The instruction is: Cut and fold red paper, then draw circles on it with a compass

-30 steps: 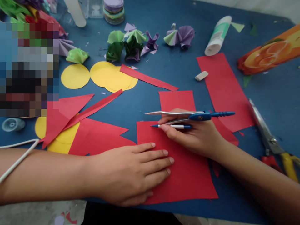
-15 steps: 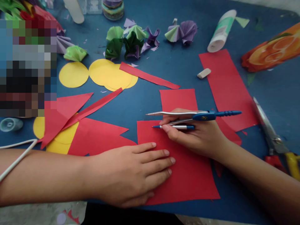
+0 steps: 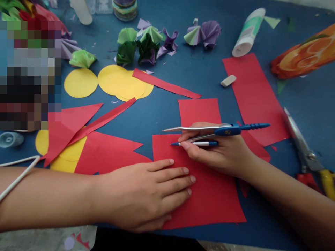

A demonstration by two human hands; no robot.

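Observation:
My left hand (image 3: 153, 193) lies flat, palm down and fingers apart, on a large sheet of red paper (image 3: 209, 198). Over the upper part of that sheet, my right hand (image 3: 217, 148) pinches a drawing compass (image 3: 227, 130) with a blue head and ribbed handle. Its silver needle leg points left, and the pencil leg with a blue tip lies just below it. I cannot tell whether the tip touches the paper. A smaller red piece (image 3: 199, 109) shows behind my right hand. Red offcuts (image 3: 110, 151) lie left of the sheet, partly covered by my left arm.
Yellow paper circles (image 3: 80, 83) and red strips (image 3: 167, 85) lie beyond my hands. At right are scissors (image 3: 310, 155), a red rectangle (image 3: 258, 101), an eraser (image 3: 228, 81), a glue bottle (image 3: 248, 33) and an orange packet (image 3: 303, 57). Folded paper fans (image 3: 151, 43) sit at the back.
Almost nothing differs. The compass's pencil tip sits very slightly lower on the red sheet; my left hand stays in place.

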